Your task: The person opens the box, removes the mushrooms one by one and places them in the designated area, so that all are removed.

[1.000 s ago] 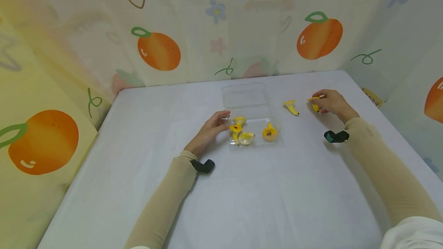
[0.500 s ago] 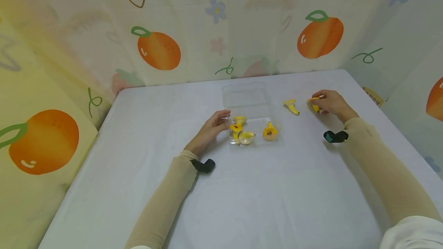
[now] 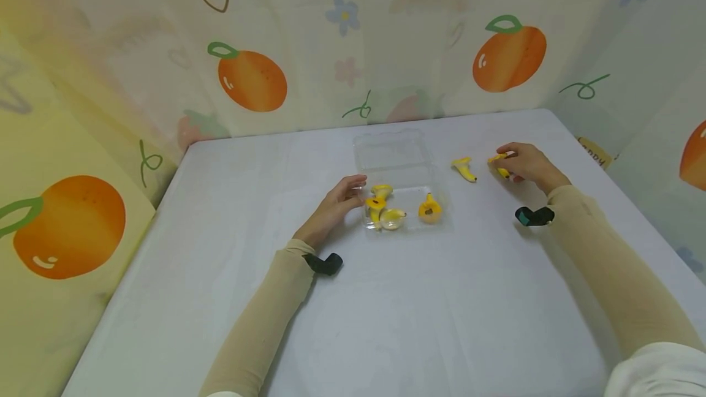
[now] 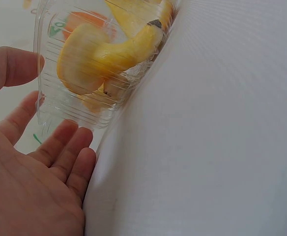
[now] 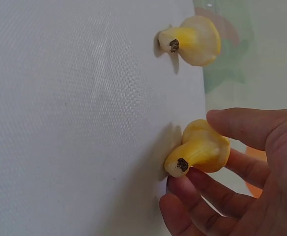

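My right hand (image 3: 527, 164) pinches a yellow mushroom (image 5: 202, 150) by its cap, close to the tabletop. In the right wrist view its thumb lies on the cap and the other fingers are beneath and behind it. Another yellow mushroom (image 3: 465, 169) lies on the table just left of that hand. At the table's middle, a clear plastic clamshell box (image 3: 413, 230) holds several yellow mushrooms (image 3: 393, 219). The left hand (image 3: 334, 204) touches the box's left side with thumb and index finger, as the left wrist view shows; its other fingers extend loosely beside the wall.
The box's transparent lid (image 3: 391, 151) lies folded back toward the patterned backdrop (image 3: 309, 78). A white cloth covers the table (image 3: 386, 311), whose right edge runs beyond the right hand. Each wrist carries a dark camera mount (image 3: 325, 264).
The mushroom in the right hand has shifted and tilted very slightly to the left. My left hand and the box have stayed in place.
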`<control>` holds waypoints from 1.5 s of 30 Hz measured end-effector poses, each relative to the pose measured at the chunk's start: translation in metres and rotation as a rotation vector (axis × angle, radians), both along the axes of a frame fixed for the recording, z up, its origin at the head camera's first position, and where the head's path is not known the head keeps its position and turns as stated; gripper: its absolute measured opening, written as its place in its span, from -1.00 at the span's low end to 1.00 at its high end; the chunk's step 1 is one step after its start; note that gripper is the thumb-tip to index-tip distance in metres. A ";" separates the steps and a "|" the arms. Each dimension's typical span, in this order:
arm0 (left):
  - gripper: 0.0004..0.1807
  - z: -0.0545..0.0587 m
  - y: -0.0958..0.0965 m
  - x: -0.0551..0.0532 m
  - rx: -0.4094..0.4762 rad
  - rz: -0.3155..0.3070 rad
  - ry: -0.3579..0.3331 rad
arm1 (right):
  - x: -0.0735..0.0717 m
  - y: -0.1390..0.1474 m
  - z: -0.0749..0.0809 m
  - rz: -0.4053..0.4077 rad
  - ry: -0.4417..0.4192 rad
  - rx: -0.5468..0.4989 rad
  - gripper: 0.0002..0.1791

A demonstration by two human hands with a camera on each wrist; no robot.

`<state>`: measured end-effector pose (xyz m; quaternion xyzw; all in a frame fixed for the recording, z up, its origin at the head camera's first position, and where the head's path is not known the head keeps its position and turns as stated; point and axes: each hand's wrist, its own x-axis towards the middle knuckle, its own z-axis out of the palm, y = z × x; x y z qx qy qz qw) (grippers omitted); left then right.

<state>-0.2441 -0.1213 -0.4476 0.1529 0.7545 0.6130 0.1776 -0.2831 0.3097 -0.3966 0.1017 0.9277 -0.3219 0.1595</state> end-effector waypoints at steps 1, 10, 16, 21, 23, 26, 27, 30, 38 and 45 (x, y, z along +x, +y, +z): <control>-0.39 0.000 0.000 0.000 -0.001 0.001 -0.002 | 0.000 0.000 0.000 -0.001 0.000 0.001 -0.30; -0.35 -0.003 -0.001 -0.002 0.004 0.001 -0.008 | 0.000 0.003 0.001 -0.003 -0.002 0.013 -0.19; -0.36 -0.004 -0.001 -0.002 0.005 -0.002 -0.004 | 0.002 0.005 0.003 -0.005 -0.012 0.004 -0.15; -0.36 -0.003 -0.001 -0.002 0.012 0.003 0.000 | 0.004 0.008 0.007 0.019 -0.022 -0.002 -0.15; -0.36 -0.003 -0.001 -0.002 0.012 0.005 -0.002 | 0.004 0.010 0.008 0.024 -0.024 -0.006 -0.14; -0.36 -0.003 -0.001 -0.002 0.008 0.004 -0.009 | 0.005 0.011 0.008 0.022 -0.023 -0.008 -0.13; -0.36 -0.003 -0.001 -0.003 0.007 0.004 -0.009 | 0.004 0.011 0.008 0.020 -0.022 -0.004 -0.13; -0.36 -0.003 -0.001 -0.003 0.005 0.003 -0.008 | 0.004 0.011 0.008 0.007 -0.009 0.018 -0.14; -0.38 -0.003 -0.001 -0.002 0.009 0.003 -0.003 | 0.005 0.016 0.018 -0.004 0.058 0.015 -0.17; -0.38 -0.003 0.000 -0.001 0.010 0.001 -0.001 | 0.006 0.018 0.025 -0.006 0.073 -0.030 -0.16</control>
